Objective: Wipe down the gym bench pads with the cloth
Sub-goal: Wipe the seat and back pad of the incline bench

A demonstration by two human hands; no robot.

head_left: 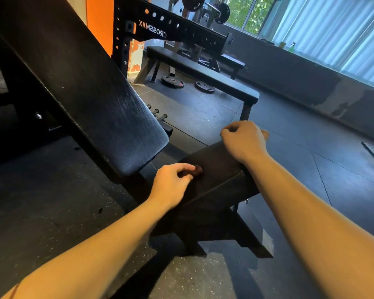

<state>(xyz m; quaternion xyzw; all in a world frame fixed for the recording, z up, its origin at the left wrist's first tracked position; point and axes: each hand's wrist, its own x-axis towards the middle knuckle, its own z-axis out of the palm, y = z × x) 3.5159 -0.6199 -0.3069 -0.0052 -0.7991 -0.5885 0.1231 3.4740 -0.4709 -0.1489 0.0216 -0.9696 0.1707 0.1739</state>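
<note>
The seat pad [216, 186] of an incline bench lies under both my hands, with a dark brownish cloth [212, 160] that looks spread across its top. My left hand [173, 184] rests on the pad's near left side and its curled fingers pinch a fold of the cloth. At the pad's far edge my right hand [244, 141] is curled into a fist and seems to grip the cloth's other end. The black, worn back pad [99, 100] rises steeply up to the left, apart from both hands.
A flat black bench [205, 72] stands behind, under a black rack [177, 24]. Two weight plates [173, 81] lie on the rubber floor [289, 137] beneath it. A spray bottle [292, 47] sits on the window ledge at the right. The bench's steel frame [231, 236] spreads out below the seat.
</note>
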